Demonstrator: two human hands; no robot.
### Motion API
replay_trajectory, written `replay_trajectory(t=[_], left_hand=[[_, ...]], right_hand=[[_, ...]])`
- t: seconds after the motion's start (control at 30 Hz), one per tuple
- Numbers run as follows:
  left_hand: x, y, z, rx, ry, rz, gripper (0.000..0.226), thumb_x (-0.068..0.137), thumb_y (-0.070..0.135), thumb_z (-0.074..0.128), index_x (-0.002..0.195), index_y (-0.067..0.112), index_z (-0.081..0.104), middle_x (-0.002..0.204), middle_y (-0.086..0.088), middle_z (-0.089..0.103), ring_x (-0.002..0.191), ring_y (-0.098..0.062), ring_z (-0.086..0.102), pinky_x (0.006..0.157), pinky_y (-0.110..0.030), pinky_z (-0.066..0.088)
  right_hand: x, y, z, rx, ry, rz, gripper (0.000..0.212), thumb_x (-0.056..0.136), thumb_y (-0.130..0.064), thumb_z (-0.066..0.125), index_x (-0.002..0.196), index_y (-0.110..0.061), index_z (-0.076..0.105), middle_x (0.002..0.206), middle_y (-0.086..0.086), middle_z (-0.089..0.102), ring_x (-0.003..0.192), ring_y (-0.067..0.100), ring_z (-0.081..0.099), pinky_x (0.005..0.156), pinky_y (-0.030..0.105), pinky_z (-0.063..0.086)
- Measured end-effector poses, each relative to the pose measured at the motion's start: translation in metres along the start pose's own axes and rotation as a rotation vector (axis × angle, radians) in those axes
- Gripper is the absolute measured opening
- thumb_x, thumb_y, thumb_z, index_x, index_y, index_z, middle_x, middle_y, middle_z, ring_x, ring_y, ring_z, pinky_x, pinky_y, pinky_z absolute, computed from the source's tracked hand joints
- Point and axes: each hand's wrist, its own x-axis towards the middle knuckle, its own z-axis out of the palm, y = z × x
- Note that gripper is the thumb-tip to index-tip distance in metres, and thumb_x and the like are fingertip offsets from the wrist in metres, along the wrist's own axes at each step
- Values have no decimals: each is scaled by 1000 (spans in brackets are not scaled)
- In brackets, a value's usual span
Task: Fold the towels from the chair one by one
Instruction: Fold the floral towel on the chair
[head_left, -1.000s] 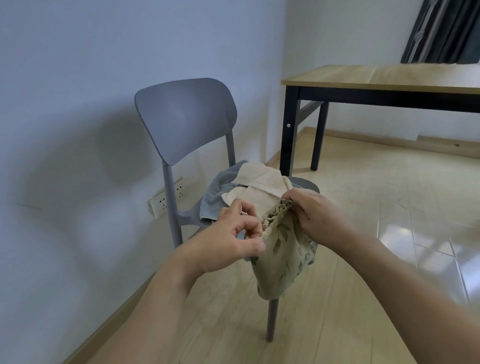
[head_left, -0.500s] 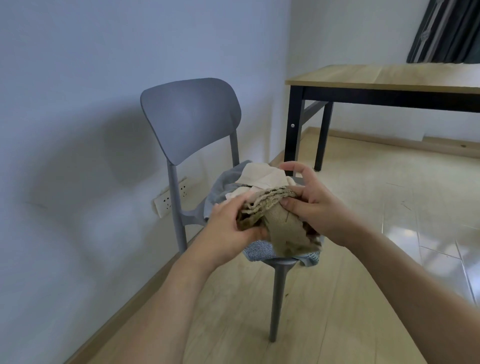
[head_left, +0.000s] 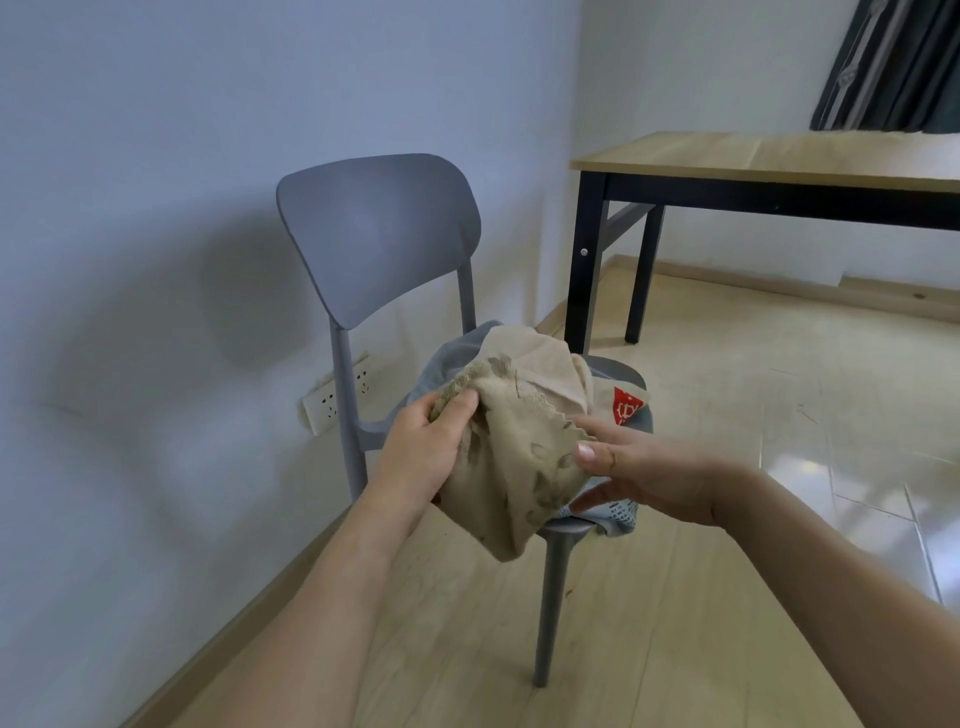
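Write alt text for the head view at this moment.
A person's left hand grips a bunched beige leaf-print towel above a grey chair piled with more towels, while the right hand touches it with straight fingers. A wooden table stands behind.

— What can't you make out?
— The chair (head_left: 374, 234) seat hides under the towel pile (head_left: 524, 348); the table (head_left: 769, 156) runs off the right edge.
— And the red label (head_left: 627, 410)?
— Too blurred to read.

a wooden table (head_left: 779, 156) with black legs stands far right, dark curtain (head_left: 893, 62) behind; a wall socket (head_left: 337, 397) sits low left.
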Motion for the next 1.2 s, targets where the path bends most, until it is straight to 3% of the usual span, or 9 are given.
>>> replay_trajectory(t=[0.07, 0.13, 0.3, 0.47, 0.6, 0.7, 0.83, 1.03, 1.2], left_hand=[[4, -4, 0, 5, 13, 23, 41, 78, 62, 60, 101, 30, 70, 98, 4, 73, 96, -17, 68, 91, -44, 53], [8, -7, 0, 9, 1, 29, 41, 77, 62, 59, 105, 32, 67, 103, 4, 72, 99, -18, 67, 93, -46, 52], [33, -7, 3, 146, -77, -2, 11, 87, 16, 62, 95, 24, 61, 101, -5, 67, 102, -28, 63, 92, -44, 51], [63, 25, 16, 128, -172, 235, 37, 79, -2, 69, 107, 20, 63, 99, 5, 70, 91, -13, 65, 71, -18, 54], [66, 29, 16, 449, -94, 602, 17, 78, 8, 64, 85, 22, 66, 81, 10, 68, 78, -13, 61, 71, -28, 49], [56, -20, 18, 861, -230, 726, 18, 72, 14, 61, 88, 22, 63, 85, 6, 65, 81, -16, 57, 73, -35, 48], [36, -67, 19, 891, -496, 341, 21, 79, 32, 67, 97, 26, 58, 94, 11, 62, 85, -8, 57, 68, -19, 48], [51, -53, 23, 622, -374, 26, 20, 93, 44, 53, 91, 26, 63, 93, 12, 65, 88, -6, 58, 73, -25, 45], [77, -60, 46, 741, -151, -11, 16, 94, 32, 50, 83, 21, 48, 94, 1, 52, 79, -16, 48, 66, -31, 36]], right_hand=[[3, 1, 3, -6, 29, -4, 99, 44, -70, 78, 127, -33, 42, 126, -6, 56, 114, 15, 59, 97, 30, 50], [9, 5, 6, 50, 110, 6, 63, 64, -47, 79, 117, -28, 49, 115, -4, 62, 102, 12, 64, 88, 25, 54], [32, 7, -15, -338, 359, -29, 11, 83, -23, 70, 93, -20, 66, 92, 0, 70, 90, 17, 67, 86, 36, 55], [34, -24, -46, -703, 705, -412, 12, 80, -16, 70, 86, -17, 59, 83, -5, 57, 72, 11, 53, 62, 16, 42], [26, -12, -52, -1120, 738, -658, 17, 77, -14, 68, 89, -12, 56, 89, -3, 58, 73, 11, 47, 62, 17, 36], [28, 36, -38, -1249, 512, -495, 16, 80, -19, 63, 93, -18, 55, 93, -4, 61, 77, 13, 53, 63, 23, 41], [26, 75, -18, -973, 307, -114, 15, 88, -36, 58, 100, -28, 53, 102, -12, 59, 92, 9, 58, 76, 20, 49], [44, 69, -36, -528, 429, 90, 16, 89, -30, 60, 100, -19, 61, 98, -3, 64, 93, 14, 59, 85, 33, 51], [74, 73, -35, -402, 534, 310, 37, 93, -36, 55, 123, -14, 53, 131, 6, 46, 120, 27, 47, 106, 40, 39]])
